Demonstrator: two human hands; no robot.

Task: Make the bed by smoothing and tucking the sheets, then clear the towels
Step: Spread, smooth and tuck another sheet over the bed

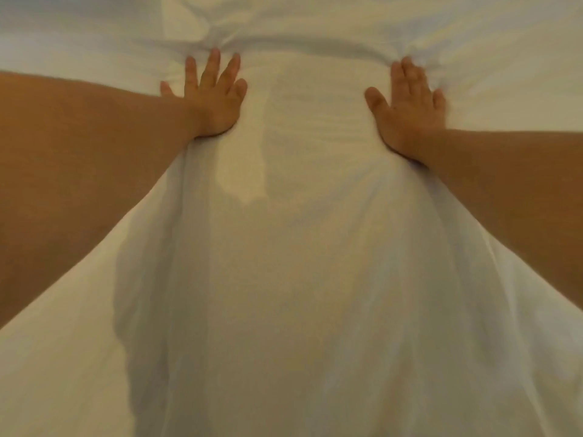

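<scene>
Both hands lie flat on the white sheet (293,279), palms down, well apart w/ a smooth strip of fabric between them. Left hand (212,100): fingers (213,63) straight & spread wide, tips against a bunched ridge of cloth; thumb out to the left side. Holds nothing, just presses. Right hand (408,111): fingers (410,74) straight, closer together, thumb splayed toward the middle; tips also at the ridge, a bit blurred. Also pressing, no grip.

Sheet covers the bed across the whole view. Gathered wrinkles (303,42) run across just beyond the fingertips, fanning out from each hand; fabric nearer the camera lies mostly smooth w/ a few long soft folds running toward the bottom edge. Bare forearms come in from the left & right edges.

No labels, brands or writing readable anywhere. No towels in view. Nothing blocks either hand.
</scene>
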